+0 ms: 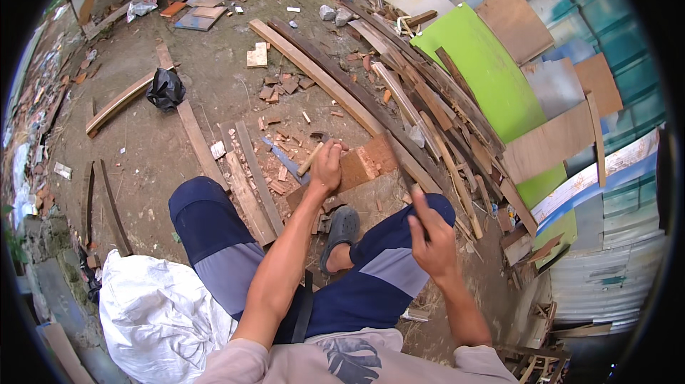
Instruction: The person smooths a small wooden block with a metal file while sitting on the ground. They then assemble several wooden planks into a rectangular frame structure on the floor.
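- Head view looking down at a seated person in navy shorts on bare dirt
- Left hand (327, 165) is closed around a short pale wooden stick (311, 159), pressing on a reddish-brown flat wood block (357, 168) just in front of the grey sandal (341, 230)
- Right hand (430, 241) is raised, fist wrapped round a thin dark tool handle (409, 183)
- Judged advice: keep the stick steady and fingers away from where the tool lands
- White woven sack (153, 313) lies at lower left, black plastic bag (165, 88) farther off; no labels legible
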A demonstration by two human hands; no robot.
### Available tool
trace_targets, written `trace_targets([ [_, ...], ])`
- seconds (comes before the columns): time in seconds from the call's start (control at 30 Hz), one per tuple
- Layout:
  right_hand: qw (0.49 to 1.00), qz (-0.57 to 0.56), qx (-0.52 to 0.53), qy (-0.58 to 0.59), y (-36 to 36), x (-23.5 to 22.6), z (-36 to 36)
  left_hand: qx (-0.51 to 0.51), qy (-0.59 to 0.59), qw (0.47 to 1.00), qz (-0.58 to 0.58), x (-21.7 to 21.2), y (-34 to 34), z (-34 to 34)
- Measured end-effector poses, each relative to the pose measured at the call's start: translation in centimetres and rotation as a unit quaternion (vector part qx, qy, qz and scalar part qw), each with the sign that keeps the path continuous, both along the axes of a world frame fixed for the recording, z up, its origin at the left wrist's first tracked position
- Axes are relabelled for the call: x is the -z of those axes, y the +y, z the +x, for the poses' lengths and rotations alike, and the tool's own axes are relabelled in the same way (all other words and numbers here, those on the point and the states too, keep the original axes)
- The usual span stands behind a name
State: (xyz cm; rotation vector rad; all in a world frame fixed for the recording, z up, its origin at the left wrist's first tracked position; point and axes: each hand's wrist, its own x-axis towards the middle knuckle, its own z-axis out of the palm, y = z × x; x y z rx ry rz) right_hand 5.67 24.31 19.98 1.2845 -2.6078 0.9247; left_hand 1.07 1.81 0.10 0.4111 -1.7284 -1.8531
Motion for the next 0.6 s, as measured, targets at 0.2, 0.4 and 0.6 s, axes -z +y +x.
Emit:
trace_targets([
  [0.2, 0.998, -0.068, 0.009, -0.008, 0.4, 0.1, 0.6, -0.022, 0.001, 1.0, 0.0, 0.2, 0.0, -0.1],
  [0.4, 0.999, 0.028, -0.015, -0.008, -0.1, -0.3, 0.0, -0.017, -0.01, 1.0, -0.024, -0.5, 0.7, 0.3],
  [0.6, 0.995, 0.099, -0.02, 0.019, 0.1, 1.1, -0.6, -0.016, -0.018, 1.0, -0.011, -0.3, 0.0, 0.0],
])
